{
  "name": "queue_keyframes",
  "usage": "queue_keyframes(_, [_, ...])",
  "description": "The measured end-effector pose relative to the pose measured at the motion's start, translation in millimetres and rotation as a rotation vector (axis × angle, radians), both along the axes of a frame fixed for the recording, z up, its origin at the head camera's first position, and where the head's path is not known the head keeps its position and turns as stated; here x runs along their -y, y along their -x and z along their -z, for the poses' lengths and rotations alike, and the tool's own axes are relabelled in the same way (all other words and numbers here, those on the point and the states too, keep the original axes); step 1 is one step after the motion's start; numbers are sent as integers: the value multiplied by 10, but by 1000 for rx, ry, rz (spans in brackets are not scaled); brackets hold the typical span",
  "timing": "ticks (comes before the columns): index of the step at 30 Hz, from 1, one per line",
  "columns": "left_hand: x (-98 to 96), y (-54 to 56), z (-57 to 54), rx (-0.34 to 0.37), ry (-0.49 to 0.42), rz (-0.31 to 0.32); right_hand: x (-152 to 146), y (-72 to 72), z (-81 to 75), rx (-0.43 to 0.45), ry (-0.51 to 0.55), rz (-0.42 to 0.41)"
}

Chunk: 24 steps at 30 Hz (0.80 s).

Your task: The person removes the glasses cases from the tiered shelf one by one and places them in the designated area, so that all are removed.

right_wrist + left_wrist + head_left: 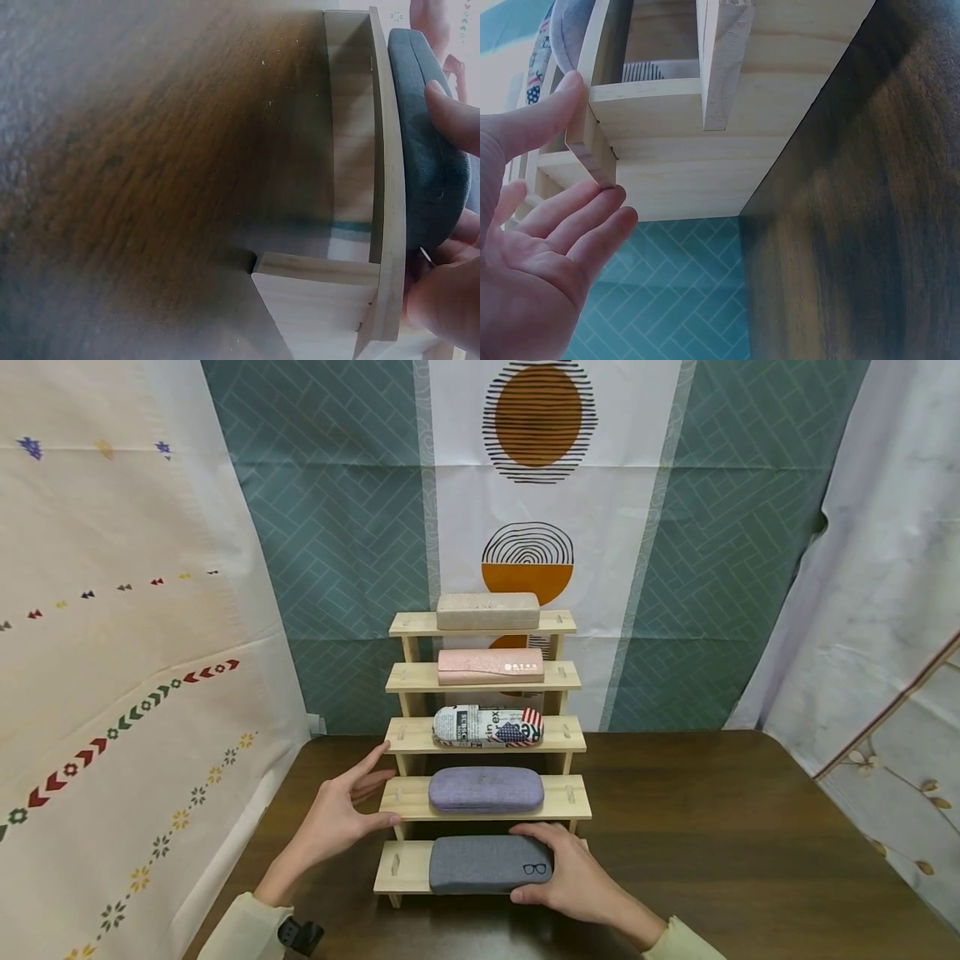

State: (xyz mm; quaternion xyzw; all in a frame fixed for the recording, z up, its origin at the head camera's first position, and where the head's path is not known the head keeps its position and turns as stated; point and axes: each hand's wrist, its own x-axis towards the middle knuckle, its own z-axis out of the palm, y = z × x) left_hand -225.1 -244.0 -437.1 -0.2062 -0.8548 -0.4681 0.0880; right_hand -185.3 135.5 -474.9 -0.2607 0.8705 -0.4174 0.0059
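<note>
A grey glasses case (480,867) with a small glasses print lies on the lowest step of a wooden tiered rack (395,870). My right hand (566,877) grips its right end, thumb at the front and fingers over the back. In the right wrist view the case (427,142) sits right at the board's face. My left hand (337,814) is at the rack's left side, its fingers fairly straight and spread. Its thumb and fingertips touch the end of a step board (592,146) in the left wrist view.
Above stand a purple case (486,789), a newsprint-and-flag patterned case (487,727), a pink case (491,667) and a beige case (487,612), one per step. The rack stands on a dark wooden table (690,827). Patterned cloths (360,527) hang behind and at both sides.
</note>
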Motion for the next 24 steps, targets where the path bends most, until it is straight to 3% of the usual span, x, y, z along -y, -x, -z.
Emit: queue_keyframes(24, [17,6,2,0,-16,22,26,-43,-18,27,43,30])
